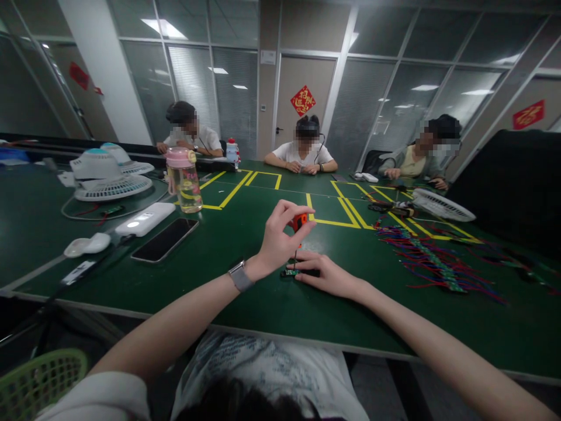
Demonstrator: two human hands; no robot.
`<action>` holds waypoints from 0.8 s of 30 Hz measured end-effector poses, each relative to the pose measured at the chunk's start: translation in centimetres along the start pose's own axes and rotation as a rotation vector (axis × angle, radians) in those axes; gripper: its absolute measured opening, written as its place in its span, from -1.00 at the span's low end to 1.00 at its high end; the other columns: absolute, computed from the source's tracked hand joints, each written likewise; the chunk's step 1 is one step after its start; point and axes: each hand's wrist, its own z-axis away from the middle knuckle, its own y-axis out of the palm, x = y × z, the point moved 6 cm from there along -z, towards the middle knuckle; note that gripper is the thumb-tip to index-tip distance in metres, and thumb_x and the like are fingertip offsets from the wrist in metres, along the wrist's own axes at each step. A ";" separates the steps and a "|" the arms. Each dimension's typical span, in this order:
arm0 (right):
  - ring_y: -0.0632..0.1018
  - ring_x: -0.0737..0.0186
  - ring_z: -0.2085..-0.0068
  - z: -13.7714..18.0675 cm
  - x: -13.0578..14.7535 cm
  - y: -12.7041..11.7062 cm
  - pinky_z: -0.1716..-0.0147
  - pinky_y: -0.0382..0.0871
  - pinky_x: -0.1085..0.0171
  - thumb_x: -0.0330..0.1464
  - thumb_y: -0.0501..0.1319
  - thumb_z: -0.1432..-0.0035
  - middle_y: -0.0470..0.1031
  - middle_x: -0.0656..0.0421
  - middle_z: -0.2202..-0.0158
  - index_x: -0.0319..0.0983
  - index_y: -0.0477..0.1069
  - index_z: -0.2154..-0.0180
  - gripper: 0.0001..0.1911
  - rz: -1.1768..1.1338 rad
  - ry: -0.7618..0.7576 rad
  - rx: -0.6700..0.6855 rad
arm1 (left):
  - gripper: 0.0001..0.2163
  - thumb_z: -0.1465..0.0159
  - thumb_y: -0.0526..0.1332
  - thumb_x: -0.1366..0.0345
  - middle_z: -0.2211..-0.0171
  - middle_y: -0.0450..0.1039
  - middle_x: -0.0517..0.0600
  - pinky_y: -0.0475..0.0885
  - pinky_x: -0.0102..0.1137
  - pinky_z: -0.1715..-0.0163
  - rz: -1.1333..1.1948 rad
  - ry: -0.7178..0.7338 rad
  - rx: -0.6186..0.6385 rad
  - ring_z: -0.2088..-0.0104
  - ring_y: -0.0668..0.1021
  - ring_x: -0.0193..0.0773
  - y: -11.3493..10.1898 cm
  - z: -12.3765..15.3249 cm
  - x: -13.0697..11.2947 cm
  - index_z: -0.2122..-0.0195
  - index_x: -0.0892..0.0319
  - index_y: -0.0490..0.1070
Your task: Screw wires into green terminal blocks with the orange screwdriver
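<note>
Head view: left hand [276,235] raised, thumb and fingers clamped on an orange-and-black tool [300,221], handle upright. Its thin shaft points down to a small green circuit board [290,273], which lies on the tabletop [230,234] in front of me. Tip too small to say whether it touches.

Right hand [329,275] low, palm down, fingers extended at the board's right end. Whether they pinch it or only steady it, I cannot tell. Watch [240,275] on my left wrist.

Surface: dark green, marked with yellow tape [235,190] in rectangles. To my left, a black phone [165,240] lies flat; just beyond it a white power bank [146,219], and beside that a small white case [87,244]. A clear bottle [189,187] with pink lid stands upright further back, near white fans [109,182]. To my right, a row of green boards [433,257] bristles with red and blue wires; behind it a white fan grille [443,204] lies tilted.

Room: three people sit across from me, one at left [205,139], one in the middle [302,156], one at right [414,164]. Behind them, glass partitions [372,82] and a red diamond sign [303,100] on a door. Green basket [44,374] low at my left.
</note>
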 end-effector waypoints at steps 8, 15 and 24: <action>0.41 0.03 -0.20 0.0 0.0 0.0 -0.21 0.24 0.00 -0.28 0.23 -0.26 0.41 0.00 -0.19 -0.16 0.50 -0.05 -0.67 -0.008 0.002 -0.020 | -0.78 -0.39 0.06 0.34 0.15 0.46 0.05 0.45 -0.32 0.08 0.013 0.008 -0.009 0.09 0.51 -0.25 -0.6 -0.5 -0.2 0.15 0.17 0.51; 0.40 0.04 -0.21 0.0 -0.2 0.0 -0.22 0.24 0.01 -0.27 0.23 -0.26 0.40 0.03 -0.19 -0.15 0.49 -0.06 -0.66 -0.001 -0.001 -0.021 | -0.85 -0.30 0.20 0.28 0.24 0.53 0.02 0.48 -0.48 0.37 0.174 -0.188 0.039 0.27 0.57 -0.30 -0.5 -0.9 1.3 0.19 0.17 0.53; 0.40 0.02 -0.21 -0.1 -0.1 0.0 -0.22 0.24 -0.01 -0.28 0.23 -0.25 0.41 -0.02 -0.18 -0.20 0.51 -0.04 -0.66 -0.007 0.003 -0.016 | -0.77 -0.39 0.06 0.30 0.21 0.48 0.02 0.47 -0.44 0.26 0.167 -0.169 0.016 0.23 0.54 -0.32 -0.5 -0.8 1.3 0.19 0.17 0.53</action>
